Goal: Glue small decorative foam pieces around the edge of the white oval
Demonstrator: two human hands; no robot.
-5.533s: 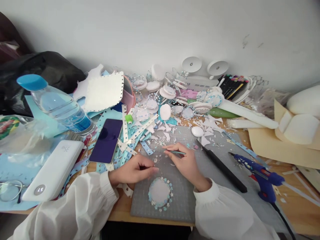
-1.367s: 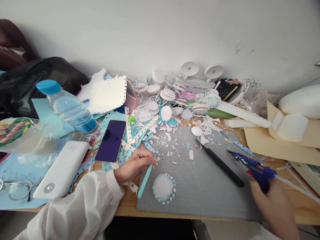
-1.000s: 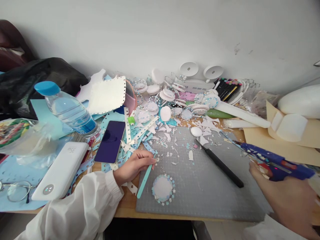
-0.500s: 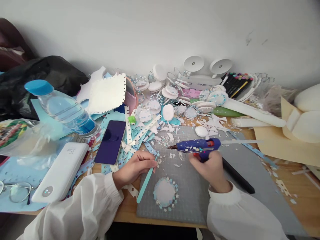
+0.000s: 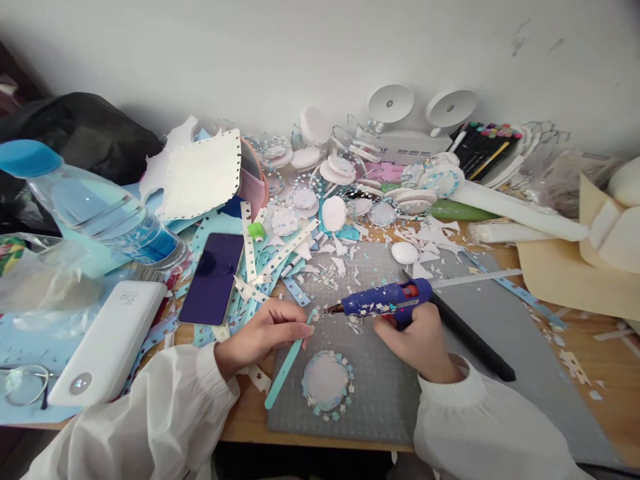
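In the head view my left hand is closed on turquoise tweezers, their narrow tip pointing up and away from me. Something small and pale is at that tip; I cannot make it out clearly. My right hand grips the handle of a blue hot glue gun speckled with small stars. Its dark nozzle points left, close to the tweezers' tip. A white glue stick sticks out of its back. Below, a white disc edged with blue and white stars lies flat on the grey cutting mat.
Left of my hands lie a phone, a white power bank and a leaning water bottle. Star-trimmed discs pile up at the back. A black rod-like tool rests to the right. Paper scraps litter the mat.
The glue gun has moved slightly left and its nozzle is nearer the tweezers' tip. Both hands keep their hold. The whole view has shifted a little.
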